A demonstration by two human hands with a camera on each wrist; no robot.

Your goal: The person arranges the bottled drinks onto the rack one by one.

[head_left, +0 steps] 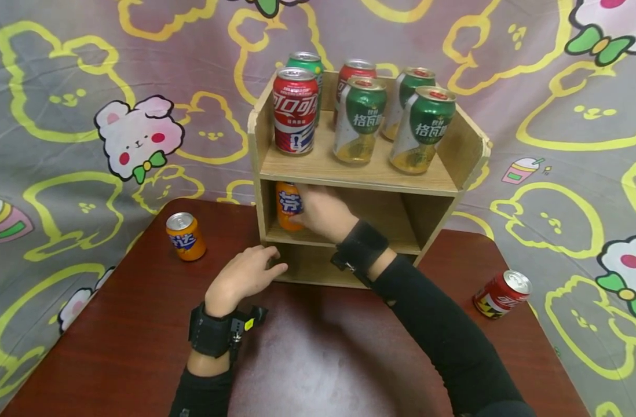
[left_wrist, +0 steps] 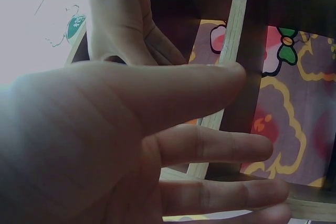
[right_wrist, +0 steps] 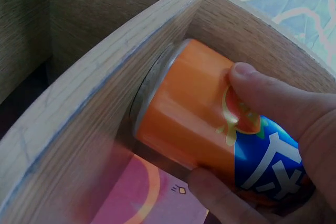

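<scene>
My right hand [head_left: 325, 211] grips an orange soda can [head_left: 288, 202] in the middle compartment of a small wooden shelf [head_left: 357, 176], close to its left side wall. In the right wrist view, thumb and fingers lie around the orange can [right_wrist: 184, 108], whose silver base is right by the shelf board [right_wrist: 100, 82]. My left hand [head_left: 247, 271] is held in front of the shelf's lower left corner, fingers extended and holding nothing. Seen from the left wrist, its thumb and fingers [left_wrist: 210, 145] are spread before the shelf boards.
On the shelf top stand a red cola can [head_left: 295, 113], another red can [head_left: 358, 69], a green can [head_left: 304, 61] and green-and-white cans [head_left: 423, 130]. Another orange can [head_left: 186, 237] stands on the table's left; a red can [head_left: 502, 294] is on the right. A patterned cloth [head_left: 208, 69] hangs behind.
</scene>
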